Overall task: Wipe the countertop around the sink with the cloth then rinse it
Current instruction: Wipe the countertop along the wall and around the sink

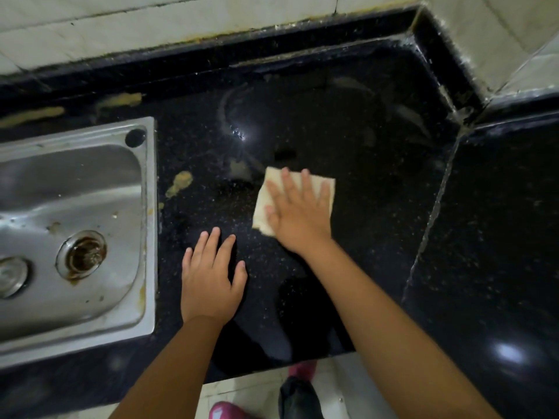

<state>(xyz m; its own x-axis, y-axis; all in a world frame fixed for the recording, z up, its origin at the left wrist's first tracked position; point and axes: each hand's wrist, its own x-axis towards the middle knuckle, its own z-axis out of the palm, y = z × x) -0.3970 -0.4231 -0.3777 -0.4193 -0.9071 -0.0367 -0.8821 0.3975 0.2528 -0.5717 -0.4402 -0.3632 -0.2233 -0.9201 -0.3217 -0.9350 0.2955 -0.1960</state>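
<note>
Two bare forearms reach up from the bottom edge over the front of the dark speckled counter, with pink shoes and pale floor showing below its edge. The left hand lies nearer, palm down and flat on the bare stone just right of the sink, fingers spread and released, holding nothing. Its wrist runs straight back along the forearm.

A little farther and to the right, the right hand is also open and flat, fingers splayed and pointing away from the body, pressing down on the cloth rather than gripping it. The beige cloth lies folded under the palm and fingers, its left and far edges showing beyond the hand, on the counter midway between the sink and the seam in the stone at right.

Left of the cloth, near the sink's rim, a yellowish smear sits on the stone. Beyond it, wet streaks curve across the surface. Farthest back, more tan smears lie along the raised black ledge beneath the pale tiled wall.
</note>
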